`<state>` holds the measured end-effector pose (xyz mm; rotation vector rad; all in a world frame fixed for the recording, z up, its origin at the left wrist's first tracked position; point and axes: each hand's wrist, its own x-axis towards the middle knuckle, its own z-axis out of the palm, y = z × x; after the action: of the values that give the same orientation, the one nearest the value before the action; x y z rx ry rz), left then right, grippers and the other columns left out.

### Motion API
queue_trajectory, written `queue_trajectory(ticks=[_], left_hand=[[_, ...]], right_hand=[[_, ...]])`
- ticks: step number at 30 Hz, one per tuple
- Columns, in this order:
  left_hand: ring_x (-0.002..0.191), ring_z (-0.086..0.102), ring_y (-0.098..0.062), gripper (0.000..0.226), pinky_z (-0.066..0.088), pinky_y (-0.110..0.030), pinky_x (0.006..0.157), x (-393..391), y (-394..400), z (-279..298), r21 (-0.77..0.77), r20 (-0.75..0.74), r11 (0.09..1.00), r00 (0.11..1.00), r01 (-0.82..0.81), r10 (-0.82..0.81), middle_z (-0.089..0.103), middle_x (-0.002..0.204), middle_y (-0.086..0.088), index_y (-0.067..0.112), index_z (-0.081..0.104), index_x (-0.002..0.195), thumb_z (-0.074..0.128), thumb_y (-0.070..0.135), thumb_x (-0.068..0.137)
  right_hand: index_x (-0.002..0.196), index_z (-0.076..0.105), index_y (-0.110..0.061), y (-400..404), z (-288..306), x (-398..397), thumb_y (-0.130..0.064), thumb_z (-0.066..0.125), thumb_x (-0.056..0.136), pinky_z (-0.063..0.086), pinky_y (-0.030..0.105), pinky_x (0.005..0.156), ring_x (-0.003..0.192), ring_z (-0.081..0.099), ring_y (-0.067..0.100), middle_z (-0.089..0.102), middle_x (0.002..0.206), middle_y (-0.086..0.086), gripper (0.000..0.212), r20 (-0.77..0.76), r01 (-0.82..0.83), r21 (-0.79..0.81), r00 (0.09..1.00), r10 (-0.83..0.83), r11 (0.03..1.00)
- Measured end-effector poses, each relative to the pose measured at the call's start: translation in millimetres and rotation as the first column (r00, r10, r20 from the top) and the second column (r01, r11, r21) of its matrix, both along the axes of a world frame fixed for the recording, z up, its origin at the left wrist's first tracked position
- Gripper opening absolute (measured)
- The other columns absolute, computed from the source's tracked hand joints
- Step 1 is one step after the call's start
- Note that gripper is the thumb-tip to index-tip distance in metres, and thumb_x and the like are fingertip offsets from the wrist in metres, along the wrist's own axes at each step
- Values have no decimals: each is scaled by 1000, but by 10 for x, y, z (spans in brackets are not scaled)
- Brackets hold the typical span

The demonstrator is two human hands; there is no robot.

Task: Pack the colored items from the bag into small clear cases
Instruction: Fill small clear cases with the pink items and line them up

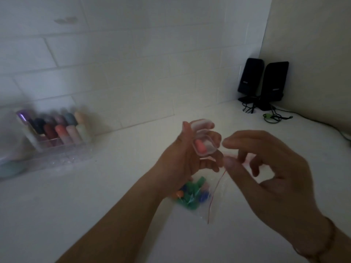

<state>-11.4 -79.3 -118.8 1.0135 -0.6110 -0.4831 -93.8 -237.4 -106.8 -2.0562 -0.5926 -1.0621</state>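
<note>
Head view: a person's two bare hands are held up over a white worktop [95,205] in dim light.
Left hand [182,154]: it is raised, and its fingers [214,136] are curled round a small clear case [204,145], holding it up in the air.
Small clear case: its lid is flipped open and sticks up behind it. One pink item [199,146] lies inside the bottom half.
Right hand [266,171]: it is just beside the case, on the right. Its fingers [230,142] are loosely bent and spread. The thumb tip and the first fingertip are apart and hold nothing. The first fingertip is very near the edge of the case, but I cannot tell if it touches.
Wrist: a thin bracelet [330,242] goes round the right wrist.
Bag [201,198]: a clear zip bag with a red strip lies flat on the worktop, below the hands. Part of it is hidden by the left wrist.
Colored items [190,196]: green, blue, orange and pink pieces sit bunched up inside the bag.
Organizer [57,147]: a clear box stands far to the left by the wall. It holds rows of small bottles [60,128] with colored tops. It looks blurry.
Speakers [264,82]: two black speakers stand in the far right corner, with black cables [281,112] lying on the worktop near them.
Wall [133,63]: white tiles go along the back.
</note>
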Motion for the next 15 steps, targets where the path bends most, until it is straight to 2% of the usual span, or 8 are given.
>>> queue_trajectory(ticks=[2,4,6,7,9,11,13,15], left_hand=[[74,57,-27,49,46,-38,72,60,59,37,-111,-37,993,999,-28,24,57,88,-6,13,52,107,66,51,81],[72,53,-24,28,46,-35,71,130,126,75,-218,-88,974,995,-63,45,54,81,-1,15,52,100,64,32,82],[68,51,-20,21,46,-32,67,212,199,62,-275,-155,950,982,-151,111,53,74,3,18,50,96,60,21,78],[66,51,-18,19,45,-31,65,246,225,50,-280,-182,939,971,-200,152,53,70,5,19,50,94,57,18,77],[61,50,-16,17,43,-29,63,298,244,34,-271,-236,918,944,-291,230,52,66,6,20,49,94,52,12,79],[58,48,-16,18,41,-29,62,335,240,2,-247,-279,903,918,-353,282,50,64,6,20,48,95,48,8,81],[57,47,-16,18,40,-29,61,354,223,-33,-204,-310,895,894,-396,324,48,62,6,20,47,96,45,6,84],[58,47,-16,17,39,-28,61,353,197,-50,-154,-328,893,875,-422,357,48,61,5,19,48,95,43,5,88]], right_hand=[[82,68,-12,-66,21,-12,-18,62,85,42,26,46,60,55,10,65,81,-4,9,13,2,14,1000,-2,1000],[67,65,-11,-123,58,-27,-17,58,81,44,26,46,52,56,13,62,61,0,16,-54,-58,45,997,61,997],[58,64,-13,-156,99,-41,-18,53,74,46,10,59,44,57,16,60,51,3,20,-203,-153,23,967,155,988],[57,67,-17,-155,105,-40,-22,51,71,41,2,64,40,54,11,62,51,-2,22,-306,-174,-47,940,152,984],[63,72,-30,-165,50,-4,-34,49,68,35,1,62,42,51,-5,68,63,-18,24,-448,-161,-296,894,12,941],[81,74,-41,-150,-40,35,-41,46,70,43,9,69,66,54,-20,68,86,-32,30,-512,-165,-479,850,-121,862],[103,68,-47,-118,-117,57,-46,40,75,49,19,86,96,59,-14,64,107,-34,40,-551,-197,-549,816,-175,812],[117,57,-48,-97,-145,66,-54,33,79,48,24,93,111,56,-4,56,124,-33,45,-566,-241,-590,804,-181,770]])
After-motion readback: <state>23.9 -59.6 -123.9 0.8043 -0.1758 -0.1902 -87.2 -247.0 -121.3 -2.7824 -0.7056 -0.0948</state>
